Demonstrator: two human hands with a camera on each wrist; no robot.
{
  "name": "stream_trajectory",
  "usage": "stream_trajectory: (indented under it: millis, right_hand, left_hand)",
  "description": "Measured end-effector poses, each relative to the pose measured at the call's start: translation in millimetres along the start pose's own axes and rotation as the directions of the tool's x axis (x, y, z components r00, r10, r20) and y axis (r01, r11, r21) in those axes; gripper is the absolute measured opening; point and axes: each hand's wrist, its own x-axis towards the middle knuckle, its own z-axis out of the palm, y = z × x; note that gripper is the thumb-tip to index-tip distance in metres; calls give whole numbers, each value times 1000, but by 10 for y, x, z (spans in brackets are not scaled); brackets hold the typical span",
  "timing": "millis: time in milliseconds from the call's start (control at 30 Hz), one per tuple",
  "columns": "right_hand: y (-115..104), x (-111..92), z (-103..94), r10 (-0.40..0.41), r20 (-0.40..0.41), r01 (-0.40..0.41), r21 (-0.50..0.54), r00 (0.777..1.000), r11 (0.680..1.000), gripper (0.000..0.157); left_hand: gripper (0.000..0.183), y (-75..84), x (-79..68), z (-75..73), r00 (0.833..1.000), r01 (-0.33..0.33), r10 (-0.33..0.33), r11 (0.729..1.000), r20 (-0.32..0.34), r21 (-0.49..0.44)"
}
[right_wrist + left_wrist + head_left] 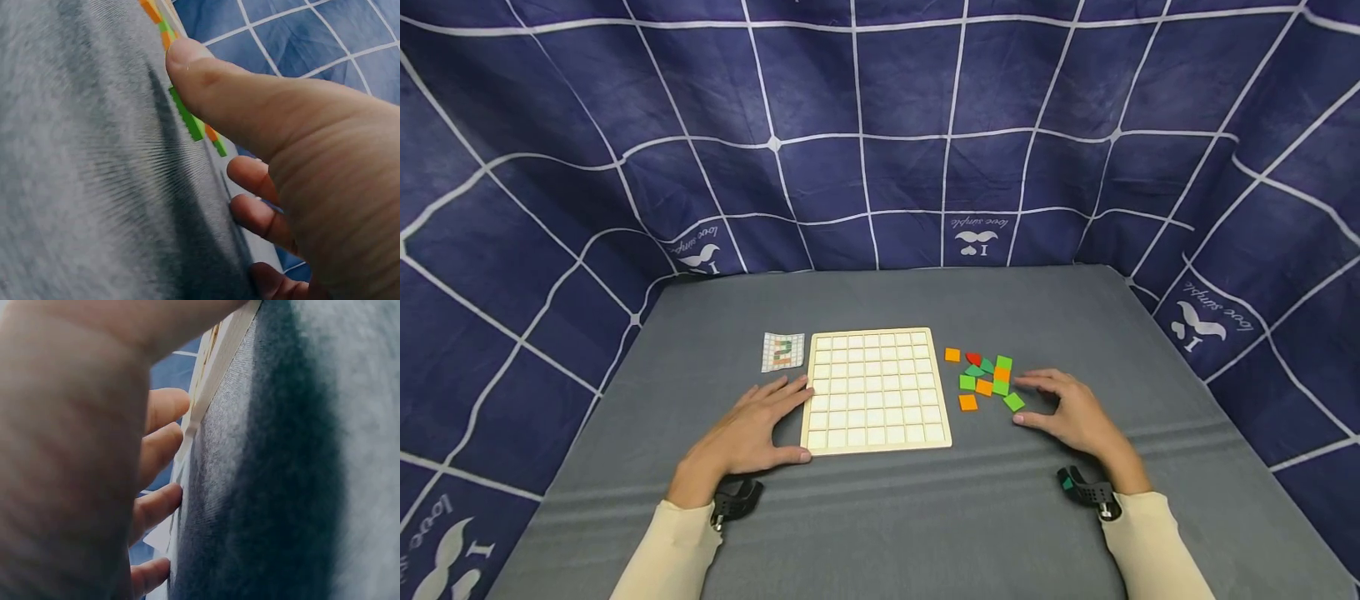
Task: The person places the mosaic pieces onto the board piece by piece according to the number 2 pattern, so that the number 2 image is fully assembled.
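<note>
Wooden grid board [865,392] sits on our surface [895,525]; our L hand [745,429], fingers spread, touches its L edge, prob. to steady it. R hand [1071,412], thumb & fingers apart, holds nothing, just beside tiles [983,387] set for reach, we guess.

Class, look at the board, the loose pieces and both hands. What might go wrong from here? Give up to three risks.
1. The left hand touches the board, so a careless push might slide it toward the pieces.
2. The pieces lie close together, some touching, so the right hand, beside them, may knock others when taking one.
3. The card lies near the left hand, which could brush it aside.
</note>
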Motion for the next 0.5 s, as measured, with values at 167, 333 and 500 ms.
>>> stream_trajectory:
  millis: [167,333,500]
  right_hand:
    - [24,39,48,-11,7,11,26,1000,1000,53]
    - [73,29,78,-42,-29,42,19,999,999,47]
    - [99,26,92,-52,-49,52,-2,997,999,43]
  left_hand:
    - [97,-21,-22,1,1000,19,-19,1000,0,14]
    - [97,-19,-2,4,1000,21,-21,1000,11,17]
    - [98,-24,11,25,1000,17,-17,1000,12,6]
